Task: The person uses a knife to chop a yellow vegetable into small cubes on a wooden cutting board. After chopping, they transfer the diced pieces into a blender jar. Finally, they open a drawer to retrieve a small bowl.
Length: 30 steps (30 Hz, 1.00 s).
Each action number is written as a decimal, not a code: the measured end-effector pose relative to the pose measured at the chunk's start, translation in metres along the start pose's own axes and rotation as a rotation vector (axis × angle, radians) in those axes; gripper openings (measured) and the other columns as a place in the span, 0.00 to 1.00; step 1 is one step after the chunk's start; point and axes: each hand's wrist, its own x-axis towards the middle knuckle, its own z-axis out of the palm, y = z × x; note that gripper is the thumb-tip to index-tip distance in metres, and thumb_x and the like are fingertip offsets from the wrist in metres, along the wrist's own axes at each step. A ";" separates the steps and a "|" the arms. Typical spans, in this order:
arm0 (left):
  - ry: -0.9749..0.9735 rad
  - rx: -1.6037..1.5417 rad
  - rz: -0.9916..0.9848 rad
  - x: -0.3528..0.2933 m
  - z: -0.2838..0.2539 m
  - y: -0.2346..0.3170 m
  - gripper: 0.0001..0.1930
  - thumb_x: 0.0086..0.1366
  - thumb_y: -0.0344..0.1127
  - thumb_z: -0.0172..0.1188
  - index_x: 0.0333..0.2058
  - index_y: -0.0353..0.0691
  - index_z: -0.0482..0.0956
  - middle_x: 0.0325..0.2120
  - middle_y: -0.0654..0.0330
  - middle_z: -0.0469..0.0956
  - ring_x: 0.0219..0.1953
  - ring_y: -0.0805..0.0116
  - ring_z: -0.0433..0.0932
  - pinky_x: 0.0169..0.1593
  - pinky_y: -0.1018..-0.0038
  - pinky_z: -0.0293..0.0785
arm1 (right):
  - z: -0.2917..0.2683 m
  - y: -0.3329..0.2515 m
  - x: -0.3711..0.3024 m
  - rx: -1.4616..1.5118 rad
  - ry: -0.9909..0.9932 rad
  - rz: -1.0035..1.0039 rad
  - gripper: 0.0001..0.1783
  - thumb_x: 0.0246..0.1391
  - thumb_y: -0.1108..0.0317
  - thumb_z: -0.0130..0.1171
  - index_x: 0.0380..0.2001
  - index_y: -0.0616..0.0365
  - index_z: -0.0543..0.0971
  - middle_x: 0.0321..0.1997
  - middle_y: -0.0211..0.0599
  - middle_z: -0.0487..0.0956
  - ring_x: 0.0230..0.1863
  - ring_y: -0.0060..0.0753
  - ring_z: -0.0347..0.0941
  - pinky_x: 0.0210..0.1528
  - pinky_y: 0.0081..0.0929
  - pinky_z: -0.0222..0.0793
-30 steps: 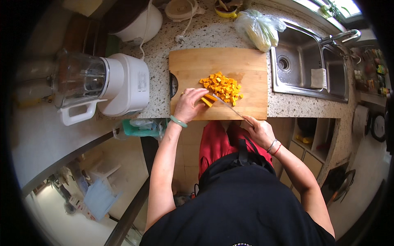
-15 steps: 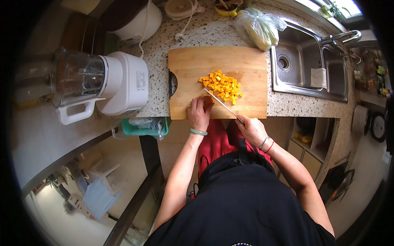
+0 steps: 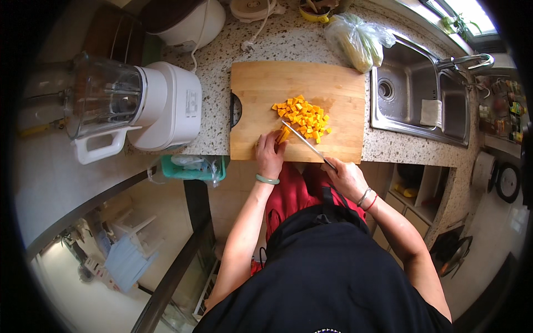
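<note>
My left hand [image 3: 270,156] is closed at the near edge of a wooden cutting board [image 3: 250,83], its fingertips pressed on an orange vegetable stick [image 3: 283,135]. In my right hand [image 3: 347,180] is the handle of a knife [image 3: 308,145]. Its blade slants up and left across the board, the tip just right of the stick's far end. Beyond the blade lies a loose heap of small orange vegetable cubes [image 3: 304,115]. What kind of vegetable it is I cannot tell.
Left of the board stands a white blender [image 3: 177,105] with a clear jug. A bag of greens [image 3: 361,47] sits at the back right, beside a steel sink [image 3: 408,58] with a faucet [image 3: 466,60]. Below the counter's left part hangs a teal bin [image 3: 180,172].
The orange stick now shows beside my left fingertips, where the fingers hid it before. The knife tip has shifted slightly right, and the whole view has moved a little.
</note>
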 end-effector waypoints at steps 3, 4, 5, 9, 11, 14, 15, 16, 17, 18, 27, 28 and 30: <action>0.033 -0.027 -0.015 0.001 0.005 -0.001 0.17 0.56 0.27 0.68 0.45 0.38 0.78 0.39 0.58 0.76 0.30 0.66 0.76 0.36 0.71 0.75 | -0.003 -0.004 0.000 -0.020 0.004 -0.011 0.17 0.63 0.56 0.53 0.47 0.54 0.79 0.27 0.56 0.80 0.32 0.59 0.79 0.36 0.50 0.75; 0.054 -0.033 -0.011 0.001 0.007 -0.002 0.17 0.56 0.26 0.69 0.45 0.38 0.78 0.39 0.58 0.76 0.30 0.66 0.76 0.35 0.71 0.75 | -0.004 -0.004 0.000 -0.025 0.010 -0.019 0.17 0.63 0.56 0.53 0.47 0.54 0.80 0.27 0.55 0.80 0.32 0.59 0.79 0.36 0.50 0.75; 0.067 -0.034 -0.005 0.001 0.008 -0.003 0.16 0.56 0.26 0.69 0.44 0.38 0.78 0.39 0.58 0.76 0.30 0.66 0.76 0.35 0.72 0.75 | -0.004 -0.004 0.000 -0.031 0.006 -0.016 0.17 0.63 0.56 0.53 0.47 0.54 0.80 0.27 0.55 0.80 0.32 0.59 0.79 0.36 0.49 0.75; 0.107 -0.052 0.010 0.002 0.011 -0.003 0.15 0.55 0.25 0.69 0.43 0.37 0.79 0.38 0.58 0.76 0.31 0.67 0.77 0.36 0.73 0.74 | -0.005 -0.003 0.001 -0.047 0.003 -0.013 0.16 0.63 0.56 0.53 0.46 0.54 0.80 0.27 0.55 0.80 0.31 0.58 0.79 0.37 0.49 0.75; 0.102 -0.067 -0.018 0.002 0.011 -0.002 0.15 0.55 0.26 0.69 0.42 0.38 0.79 0.38 0.58 0.76 0.34 0.64 0.77 0.38 0.70 0.74 | -0.006 -0.004 0.002 -0.054 -0.002 -0.012 0.16 0.63 0.56 0.53 0.46 0.54 0.80 0.27 0.55 0.80 0.31 0.58 0.79 0.37 0.49 0.75; 0.075 -0.100 -0.098 0.001 0.011 -0.001 0.14 0.54 0.29 0.69 0.40 0.40 0.78 0.38 0.58 0.77 0.39 0.57 0.77 0.44 0.64 0.72 | -0.009 -0.007 0.003 -0.067 -0.026 -0.004 0.16 0.63 0.56 0.53 0.45 0.54 0.80 0.27 0.55 0.80 0.32 0.58 0.79 0.37 0.49 0.76; 0.069 -0.117 -0.117 0.001 0.011 -0.001 0.14 0.54 0.29 0.69 0.40 0.40 0.78 0.38 0.58 0.77 0.39 0.57 0.77 0.44 0.64 0.72 | -0.010 -0.006 0.003 -0.070 -0.037 -0.001 0.16 0.63 0.56 0.53 0.45 0.55 0.80 0.27 0.55 0.80 0.32 0.58 0.79 0.37 0.49 0.76; 0.062 -0.134 -0.136 0.000 0.011 -0.002 0.14 0.54 0.29 0.69 0.40 0.40 0.78 0.38 0.58 0.77 0.39 0.57 0.77 0.44 0.64 0.72 | -0.010 -0.006 0.004 -0.074 -0.048 0.001 0.16 0.63 0.56 0.53 0.45 0.55 0.80 0.27 0.55 0.80 0.32 0.58 0.79 0.37 0.49 0.76; 0.066 -0.130 -0.127 0.000 0.011 -0.002 0.14 0.54 0.28 0.69 0.40 0.40 0.78 0.38 0.58 0.77 0.39 0.57 0.77 0.44 0.64 0.72 | -0.011 -0.006 0.004 -0.076 -0.049 -0.004 0.16 0.63 0.56 0.53 0.45 0.55 0.80 0.27 0.55 0.80 0.32 0.58 0.79 0.37 0.49 0.76; 0.070 -0.126 -0.117 0.001 0.011 -0.002 0.15 0.54 0.28 0.69 0.41 0.40 0.78 0.38 0.58 0.77 0.39 0.57 0.77 0.44 0.64 0.72 | -0.012 -0.007 0.004 -0.078 -0.050 -0.010 0.16 0.63 0.56 0.53 0.45 0.55 0.80 0.27 0.55 0.80 0.32 0.58 0.79 0.37 0.49 0.76; 0.074 -0.085 -0.043 0.002 0.003 -0.002 0.15 0.55 0.27 0.68 0.41 0.38 0.78 0.39 0.56 0.78 0.40 0.54 0.78 0.45 0.63 0.73 | -0.011 -0.013 0.007 -0.132 -0.046 -0.027 0.14 0.62 0.59 0.52 0.44 0.55 0.80 0.26 0.56 0.80 0.30 0.58 0.79 0.35 0.49 0.76; 0.089 -0.082 -0.035 0.002 0.004 -0.003 0.14 0.55 0.26 0.67 0.41 0.38 0.78 0.39 0.56 0.78 0.40 0.53 0.78 0.45 0.63 0.73 | -0.010 -0.015 0.008 -0.150 -0.051 -0.031 0.14 0.62 0.60 0.52 0.43 0.55 0.80 0.25 0.56 0.80 0.30 0.58 0.79 0.35 0.49 0.76; 0.094 -0.094 -0.044 0.003 0.005 -0.002 0.14 0.55 0.26 0.67 0.41 0.38 0.78 0.39 0.55 0.79 0.41 0.53 0.78 0.45 0.63 0.74 | -0.009 -0.019 0.011 -0.176 -0.062 -0.027 0.13 0.62 0.61 0.52 0.42 0.56 0.79 0.24 0.56 0.80 0.29 0.59 0.79 0.33 0.49 0.76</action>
